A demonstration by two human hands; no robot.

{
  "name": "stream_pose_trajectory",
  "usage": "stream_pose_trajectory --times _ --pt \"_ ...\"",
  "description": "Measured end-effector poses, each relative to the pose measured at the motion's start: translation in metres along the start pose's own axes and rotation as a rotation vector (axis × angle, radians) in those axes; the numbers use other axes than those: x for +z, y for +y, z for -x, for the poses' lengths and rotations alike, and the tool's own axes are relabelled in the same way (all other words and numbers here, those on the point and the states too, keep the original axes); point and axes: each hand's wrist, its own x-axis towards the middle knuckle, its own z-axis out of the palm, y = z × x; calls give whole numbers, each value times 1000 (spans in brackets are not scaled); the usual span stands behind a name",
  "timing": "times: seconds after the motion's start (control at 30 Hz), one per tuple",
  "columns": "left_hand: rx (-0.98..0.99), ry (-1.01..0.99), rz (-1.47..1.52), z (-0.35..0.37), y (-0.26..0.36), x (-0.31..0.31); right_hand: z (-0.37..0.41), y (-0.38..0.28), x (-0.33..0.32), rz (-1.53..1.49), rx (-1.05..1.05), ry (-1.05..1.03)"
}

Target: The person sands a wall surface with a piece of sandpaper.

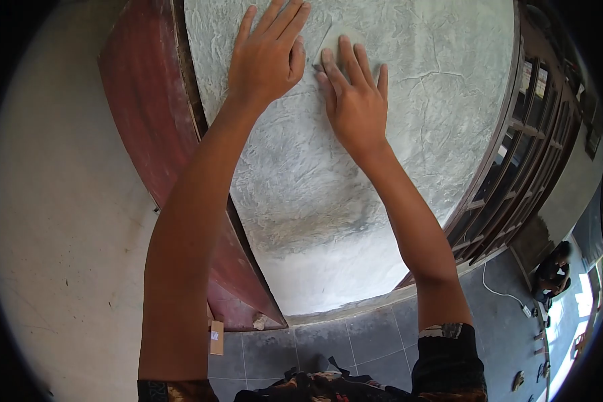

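Note:
My left hand (264, 57) lies with its palm toward the grey plastered wall (301, 174), fingers stretched upward and holding nothing. To its right, my right hand (358, 100) presses a thin pale sheet (329, 43), which looks like sandpaper, against the same wall. Its fingers are spread over the sheet, and a dark edge shows by the index finger and thumb. Most of the sheet is hidden under the hand. Rough swirls and a few raised, crack-like lines mark the plaster, with a smoother white band at the bottom.
A dark red panel (147, 100) leans at the left beside a plain wall (74, 201). Barred dark window frames (509, 161) stand at the right. A small cardboard box (216, 338) is on the tiled floor (321, 342). Far right, a person (553, 271) sits near a white cord (492, 288).

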Motion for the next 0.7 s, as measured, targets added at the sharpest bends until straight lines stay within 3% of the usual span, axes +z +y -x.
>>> stream_pose_trajectory --times 0.03,0.13,0.2,0.27,0.47,0.53,0.63,0.7 --pt "4 -2 1 0 1 -1 -32 9 3 -32 -9 106" --pt "-8 -25 -13 3 6 -4 -58 15 1 2 -38 85" --pt "-46 -26 -61 10 9 -2 -10 0 -3 12 6 50" --pt "-53 -52 -59 19 11 -2 48 -19 -14 9 26 -130" --pt "-25 -35 -79 24 5 7 -49 16 3 80 -20 136" --pt "14 8 -108 30 -3 12 -41 15 4 36 -60 107" --pt "46 7 -50 35 -9 7 38 -23 -12 52 -29 -68" --pt "48 -38 -64 38 -10 1 30 -15 -6 65 -38 -97"
